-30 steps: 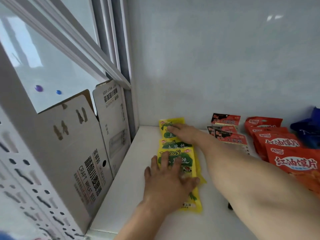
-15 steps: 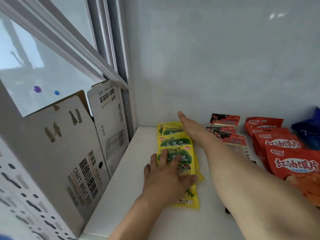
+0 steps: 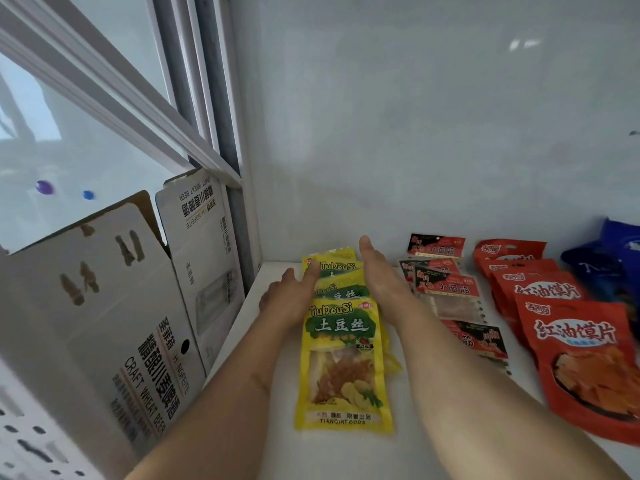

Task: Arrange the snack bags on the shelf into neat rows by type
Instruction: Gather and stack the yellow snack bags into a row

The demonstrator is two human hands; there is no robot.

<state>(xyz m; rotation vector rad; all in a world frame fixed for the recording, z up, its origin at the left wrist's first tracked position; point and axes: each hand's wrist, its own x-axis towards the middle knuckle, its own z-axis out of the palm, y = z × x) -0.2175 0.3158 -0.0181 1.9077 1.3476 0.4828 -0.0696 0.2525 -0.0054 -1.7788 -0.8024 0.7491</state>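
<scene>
A row of yellow TuDouSi snack bags runs from the shelf's back wall toward me, overlapping like tiles. My left hand lies edge-on against the row's left side, fingers straight, fingertips on the rearmost yellow bag. My right hand lies edge-on along the row's right side, fingers straight and reaching the back wall. Right of it lies a row of red-and-black snack bags. Further right is a row of larger red snack bags.
The white shelf ends at a white back wall. A tall white beer carton stands against the shelf's left edge, under a window frame. Blue bags sit at the far right.
My left hand has slid off the top of the front yellow bag to the row's left side, further back. My right hand has turned from flat on the rear bags to edge-on along the right side.
</scene>
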